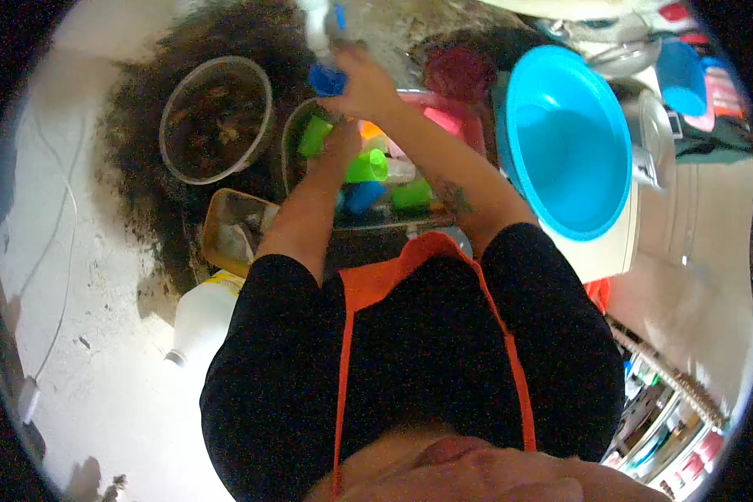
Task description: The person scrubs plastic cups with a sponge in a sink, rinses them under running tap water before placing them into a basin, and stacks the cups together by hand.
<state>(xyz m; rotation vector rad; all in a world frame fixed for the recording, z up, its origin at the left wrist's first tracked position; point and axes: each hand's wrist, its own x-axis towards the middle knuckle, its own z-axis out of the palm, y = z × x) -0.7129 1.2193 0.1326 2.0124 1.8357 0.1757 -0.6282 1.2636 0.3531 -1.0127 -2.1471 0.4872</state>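
Observation:
My right hand (365,86) is raised at the far side of the sink, its fingers closed around a small blue cup (327,79). Just above that cup is a blurred white fitting that looks like a tap (316,23), with a blue part beside it. Lower down, my left hand (343,140) reaches in among the dishes; its fingers are hidden, and I cannot see whether it grips anything. Around it in the sink (368,222) lie a green cup (313,136), another green cup (368,166), a blue cup (364,197) and a pink piece (445,121).
A large blue basin (567,146) stands right of the sink. To the left are a round tub (167,138) with dark contents and a rectangular container (217,222). A white jug (202,314) is near my left elbow. Dishes and a blue cup (682,77) crowd the upper right.

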